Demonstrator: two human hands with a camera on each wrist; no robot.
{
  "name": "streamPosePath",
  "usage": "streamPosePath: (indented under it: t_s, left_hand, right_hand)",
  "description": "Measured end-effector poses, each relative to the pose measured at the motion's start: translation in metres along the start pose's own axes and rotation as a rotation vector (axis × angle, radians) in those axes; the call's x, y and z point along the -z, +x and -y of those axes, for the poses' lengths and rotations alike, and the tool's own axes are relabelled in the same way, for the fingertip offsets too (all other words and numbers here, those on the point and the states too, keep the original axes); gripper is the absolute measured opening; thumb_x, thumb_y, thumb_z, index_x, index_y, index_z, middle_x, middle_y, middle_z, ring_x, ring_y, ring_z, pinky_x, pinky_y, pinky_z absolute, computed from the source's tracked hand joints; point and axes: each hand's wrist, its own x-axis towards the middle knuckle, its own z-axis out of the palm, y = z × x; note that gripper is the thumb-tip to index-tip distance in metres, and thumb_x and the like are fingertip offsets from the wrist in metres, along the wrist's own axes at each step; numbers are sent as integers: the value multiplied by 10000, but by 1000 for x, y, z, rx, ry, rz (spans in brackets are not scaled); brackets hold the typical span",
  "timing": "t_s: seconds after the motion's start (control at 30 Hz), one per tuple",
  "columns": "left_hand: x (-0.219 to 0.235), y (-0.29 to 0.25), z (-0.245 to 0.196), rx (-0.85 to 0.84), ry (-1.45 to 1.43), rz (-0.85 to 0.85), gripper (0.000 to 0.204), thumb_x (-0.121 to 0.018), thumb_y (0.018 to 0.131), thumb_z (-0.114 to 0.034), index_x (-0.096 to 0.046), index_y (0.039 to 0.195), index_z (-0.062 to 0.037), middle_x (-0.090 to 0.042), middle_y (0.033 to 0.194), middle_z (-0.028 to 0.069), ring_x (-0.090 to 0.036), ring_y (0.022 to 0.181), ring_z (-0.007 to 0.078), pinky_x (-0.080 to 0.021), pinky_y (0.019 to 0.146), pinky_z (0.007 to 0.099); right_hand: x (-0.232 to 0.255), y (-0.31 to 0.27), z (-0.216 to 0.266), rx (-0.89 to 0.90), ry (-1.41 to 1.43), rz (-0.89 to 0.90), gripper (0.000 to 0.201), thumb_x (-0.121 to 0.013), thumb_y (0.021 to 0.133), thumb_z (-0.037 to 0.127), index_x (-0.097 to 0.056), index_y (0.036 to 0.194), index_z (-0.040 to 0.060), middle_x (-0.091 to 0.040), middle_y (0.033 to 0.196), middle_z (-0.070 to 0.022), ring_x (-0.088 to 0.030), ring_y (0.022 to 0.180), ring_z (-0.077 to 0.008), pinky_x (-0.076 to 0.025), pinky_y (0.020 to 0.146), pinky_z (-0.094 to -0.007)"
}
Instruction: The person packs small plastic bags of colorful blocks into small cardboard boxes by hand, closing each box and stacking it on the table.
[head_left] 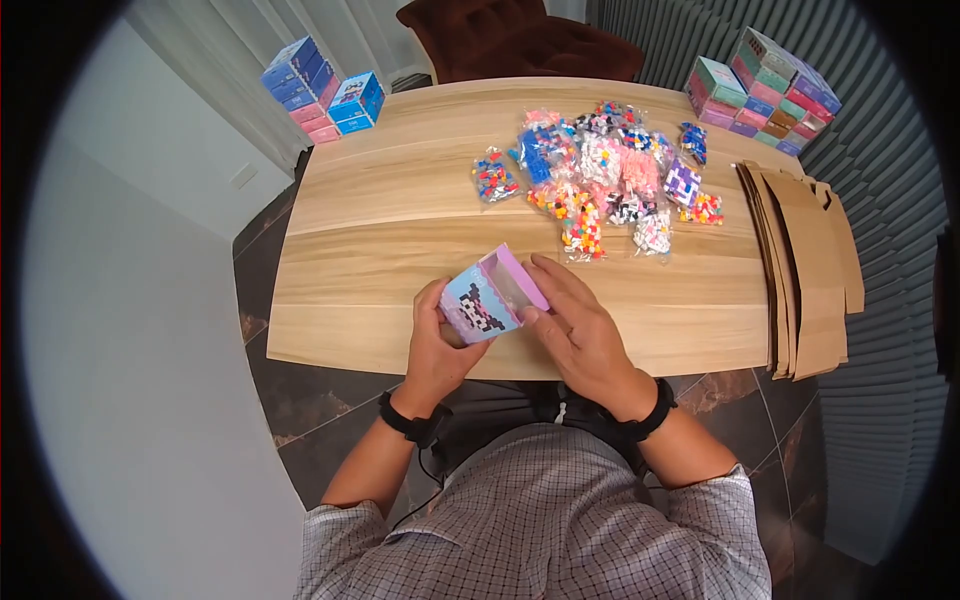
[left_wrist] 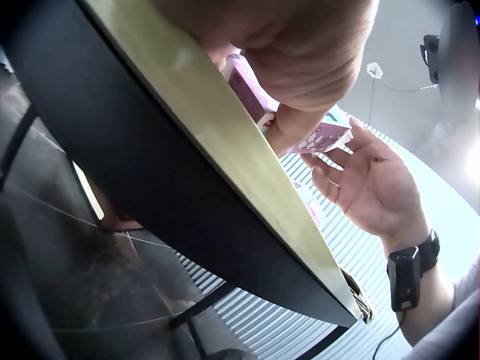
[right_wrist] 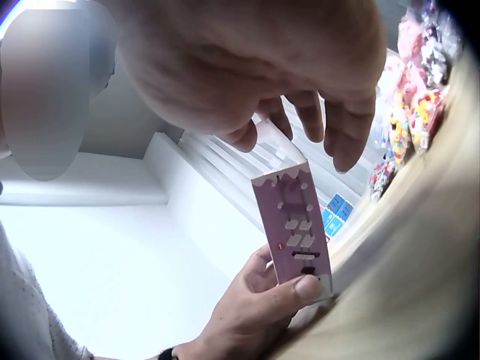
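Note:
A lilac and light-blue small cardboard box with a black-and-white pixel figure on its front is tilted over the table's near edge. My left hand grips its lower end, thumb across one side; the right wrist view shows that thumb on the printed lilac side. At the box's upper end, a pale flap or window stands out. My right hand is beside that end, thumb near the rim and fingers loosely extended. In the left wrist view, the right hand shows its palm, with fingertips right at the box's corner.
Several clear bags of coloured building bricks lie heaped mid-table. Small boxes are stacked at the far left and far right. Flattened brown cardboard lies along the right edge. A brown chair stands behind.

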Motion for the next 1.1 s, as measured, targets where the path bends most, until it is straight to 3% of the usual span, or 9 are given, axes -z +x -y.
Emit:
streamPosePath:
  t_s: [0.07, 0.17, 0.27, 0.37, 0.67, 0.77, 0.87, 0.97, 1.1]
  left_hand:
    - [-1, 0, 0, 0, -16, -3, 932, -916, 748, -38, -374, 1505, -2, -438, 1457, 183, -540, 1312, 295, -481, 1090, 384]
    - [-2, 0, 0, -50, 74, -2, 957, -898, 749, -3, -340, 1527, -6, -459, 1435, 121, -551, 1255, 204, -479, 1057, 351]
    - [-2, 0, -1, -72, 61, -11, 955, -908, 746, -18, -349, 1520, -8, -464, 1425, 120, -554, 1248, 204, -482, 1049, 354]
    - [-1, 0, -5, -30, 37, 0, 911, -912, 749, -40, -383, 1490, -10, -444, 1454, 189, -521, 1348, 322, -463, 1123, 399]
    - [-2, -1, -1, 15, -4, -1, 904, -907, 760, -61, -380, 1493, -9, -450, 1458, 190, -521, 1349, 325, -459, 1126, 405]
    - [-2, -1, 1, -56, 90, -9, 922, -900, 756, -7, -355, 1501, -7, -482, 1390, 111, -575, 1220, 196, -523, 1027, 347]
    - [-2, -1, 2, -33, 92, -4, 916, -893, 757, -1, -355, 1499, -7, -479, 1391, 111, -572, 1221, 197, -520, 1031, 348]
    - [-2, -2, 1, 22, 1, 1, 913, -922, 761, -88, -382, 1492, -11, -452, 1456, 197, -520, 1350, 330, -455, 1130, 408]
    - [0, -1, -3, 3, 43, 7, 902, -921, 764, -89, -390, 1489, -11, -453, 1452, 195, -522, 1348, 328, -455, 1130, 408]
  right_hand:
    - [-6, -1, 2, 31, -36, -28, 491, -663, 1021, 142, -566, 1481, 0, -522, 1512, -304, -533, 1380, -462, -439, 1136, -464]
    - [-13, -2, 2, 62, -22, -20, 482, -646, 1025, 125, -568, 1485, 4, -498, 1533, -309, -524, 1385, -472, -437, 1138, -469]
    - [-16, -3, 3, 41, -29, -5, 459, -610, 1041, 98, -566, 1489, 7, -483, 1544, -314, -523, 1388, -472, -440, 1136, -470]
    - [-18, -2, 0, 67, -39, -34, 436, -573, 1055, 69, -564, 1484, -10, -497, 1528, -320, -537, 1378, -465, -451, 1129, -459]
    - [-22, -4, -4, 46, 27, -73, 435, -576, 1058, 75, -555, 1476, -45, -525, 1498, -317, -555, 1357, -463, -460, 1124, -447]
    - [-26, -6, -4, 78, -38, -56, 473, -598, 1051, 96, -534, 1500, -37, -496, 1525, -314, -543, 1356, -462, -452, 1127, -455]
    - [-30, -10, -5, 86, -116, -30, 551, -644, 1031, 124, -491, 1540, -21, -457, 1564, -294, -530, 1347, -463, -449, 1124, -464]
    - [-31, -10, -1, 80, -169, -14, 626, -689, 1003, 143, -461, 1568, -1, -434, 1590, -269, -534, 1321, -459, -457, 1113, -472]
    - [-31, -11, -1, 113, -225, -22, 657, -713, 983, 144, -459, 1575, 14, -431, 1600, -250, -542, 1294, -447, -471, 1094, -475]
